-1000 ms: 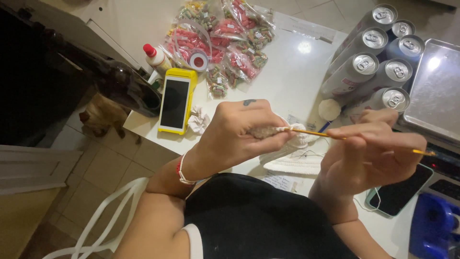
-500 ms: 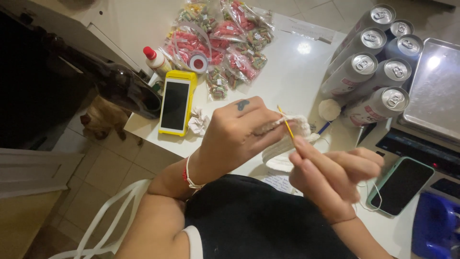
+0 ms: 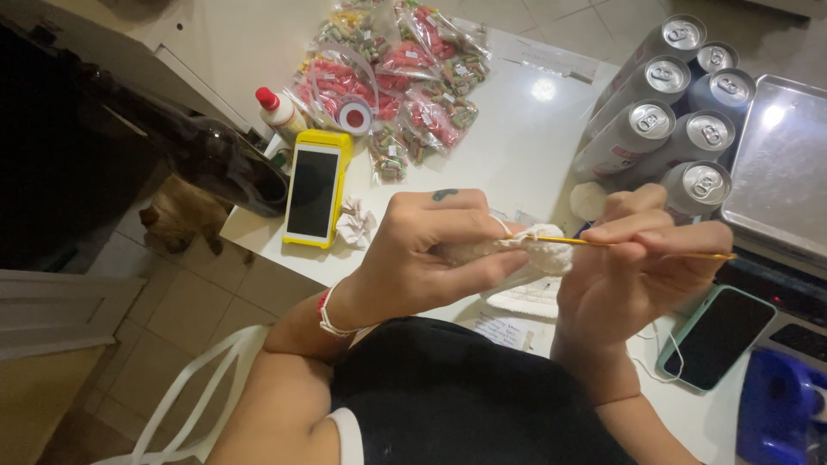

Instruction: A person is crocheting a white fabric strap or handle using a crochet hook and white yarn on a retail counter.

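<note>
Holding a cream crochet piece (image 3: 534, 251) in our left hand (image 3: 431, 250), we pinch a yellow hook (image 3: 637, 248) in our right hand (image 3: 637, 275). Left lies a yellow-cased phone (image 3: 313, 191); right, silver cans (image 3: 663, 112). Far off, clear bags of red sweets (image 3: 396, 77) crowd the white table's (image 3: 517, 146) edge.

Cream-white crochet piece (image 3: 538, 251) on a yellow-orange hook (image 3: 637, 249). Far left on the white desk (image 3: 525, 146), a phone in a bright yellow case (image 3: 315, 194), plus clear candy bags (image 3: 392, 86) packed with red and green. Silver cans (image 3: 668, 112) far right, teal-cased phone (image 3: 711, 336) near right.
</note>
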